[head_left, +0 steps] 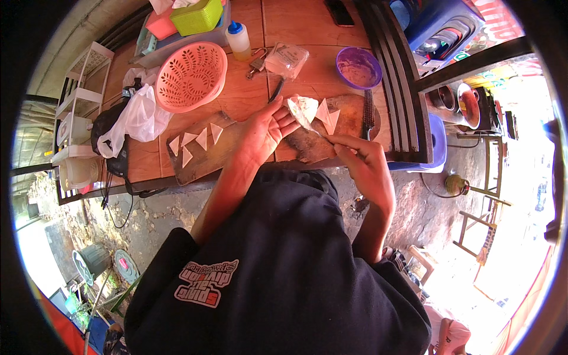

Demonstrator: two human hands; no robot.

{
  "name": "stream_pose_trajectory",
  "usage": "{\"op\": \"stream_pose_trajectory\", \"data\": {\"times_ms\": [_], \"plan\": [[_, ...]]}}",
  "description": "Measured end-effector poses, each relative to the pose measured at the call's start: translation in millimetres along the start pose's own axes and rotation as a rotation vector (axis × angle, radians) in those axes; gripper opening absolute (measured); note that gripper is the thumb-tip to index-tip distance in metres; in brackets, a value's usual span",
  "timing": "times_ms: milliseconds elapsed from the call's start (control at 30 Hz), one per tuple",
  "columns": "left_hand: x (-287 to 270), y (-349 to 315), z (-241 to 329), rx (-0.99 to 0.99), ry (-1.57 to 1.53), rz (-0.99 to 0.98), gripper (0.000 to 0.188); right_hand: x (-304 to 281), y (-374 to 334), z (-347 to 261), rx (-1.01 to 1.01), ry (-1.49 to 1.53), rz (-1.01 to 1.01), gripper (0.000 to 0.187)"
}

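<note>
My left hand (pixel 269 127), palm turned up, holds a pale, flat piece smeared with whitish paste (pixel 303 110) at its fingertips. Closed around the handle of a thin metal utensil (pixel 318 131) is my right hand (pixel 367 165); the utensil's far end reaches the piece, and paste hides its shape. Two pale triangular pieces (pixel 328 117) lie just right of it on the right wooden board (pixel 349 118). Several more triangles (pixel 202 139) rest on the left wooden board (pixel 195 168). A purple bowl (pixel 358 68) with pale paste inside stands behind the right board.
A dark, long-bladed tool (pixel 368 115) lies along the right board. Behind the hands are a dark handle (pixel 276 90), a clear plastic packet (pixel 286 60), a padlock (pixel 257 65), and a blue-capped bottle (pixel 238 41). Leftward stand a pink basket (pixel 191 77) and white plastic bags (pixel 139 115).
</note>
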State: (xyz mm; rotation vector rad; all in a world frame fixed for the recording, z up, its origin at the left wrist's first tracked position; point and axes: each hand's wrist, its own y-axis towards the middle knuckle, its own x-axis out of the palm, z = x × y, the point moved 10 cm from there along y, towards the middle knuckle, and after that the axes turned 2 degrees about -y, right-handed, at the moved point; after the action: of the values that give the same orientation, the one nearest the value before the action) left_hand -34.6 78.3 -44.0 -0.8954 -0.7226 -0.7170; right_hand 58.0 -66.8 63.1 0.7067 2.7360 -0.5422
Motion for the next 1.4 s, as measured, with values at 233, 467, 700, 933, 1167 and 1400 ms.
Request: {"op": "stream_pose_trajectory", "data": {"times_ms": [233,467,700,933,1167,1400], "plan": [[6,-3,2,0.012,0.007,-0.056,0.048,-23,-3,-3,-0.013,-0.008,0.106,0.027],[11,-2,6,0.092,0.007,-0.023,0.041,-15,2,-6,-0.115,-0.110,0.226,0.027],[0,-7,13,0.139,-0.001,0.159,0.035,-7,-8,-12,-0.189,-0.251,0.229,0.027],[5,-4,18,0.190,0.018,0.071,0.037,-25,-17,-7,-0.130,-0.174,0.226,0.028],[8,-3,26,0.252,0.021,0.007,0.043,-37,-15,-15,-0.151,-0.169,0.287,0.026],[17,-6,26,0.287,0.052,-0.062,0.044,-23,-4,-21,-0.213,-0.226,0.307,0.027]]}}
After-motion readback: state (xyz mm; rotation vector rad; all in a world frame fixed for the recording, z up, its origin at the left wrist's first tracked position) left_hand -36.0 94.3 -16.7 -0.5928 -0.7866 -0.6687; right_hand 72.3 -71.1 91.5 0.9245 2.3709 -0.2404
